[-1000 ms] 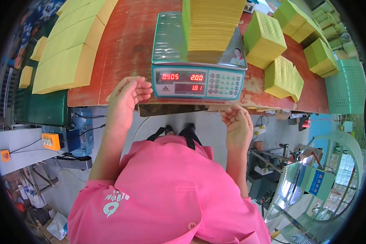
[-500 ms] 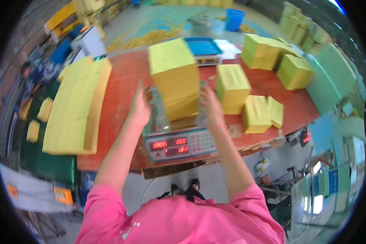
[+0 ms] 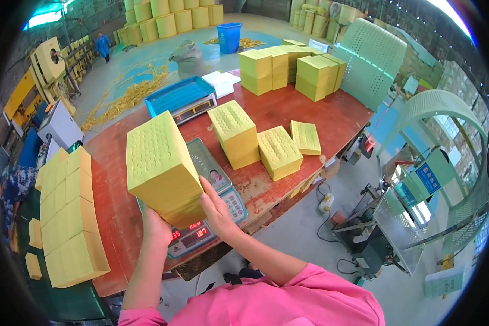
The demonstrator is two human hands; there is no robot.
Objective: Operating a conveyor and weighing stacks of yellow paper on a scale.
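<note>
Both hands now carry the tall yellow stack of embossed paper sheets (image 3: pixel 163 163), lifted clear of the grey digital weighing scale with a steel pan and red number display (image 3: pixel 209 214). Half a second ago the same stack stood on the scale's pan with a palm at each side; one second ago both hands hung empty at the table's near edge, below the scale.

The left hand (image 3: pixel 156 225) sits under the stack's near lower corner, its fingers hidden behind the paper, so how they lie cannot be told; the palm presses against the stack from below. The right hand (image 3: pixel 216 209) grips the stack's right lower edge, fingers (image 3: pixel 204 191) stretched together flat along the side face, thumb out of sight. The stack leans up and away from the fingers, tilted toward the person's left.

Just beyond the right fingers lies the bared scale pan, and past it, on the red-brown wooden table (image 3: pixel 331 117), three shorter yellow paper stacks (image 3: pixel 255 138) stand close together. Farther off from the fingers sits a second scale with a blue tray (image 3: pixel 180 98). Well to the left of the left hand, long rows of yellow paper bundles (image 3: pixel 70 217) lie along the table's edge. The view has also swung upward since the earlier frames, taking in the workshop floor.
</note>
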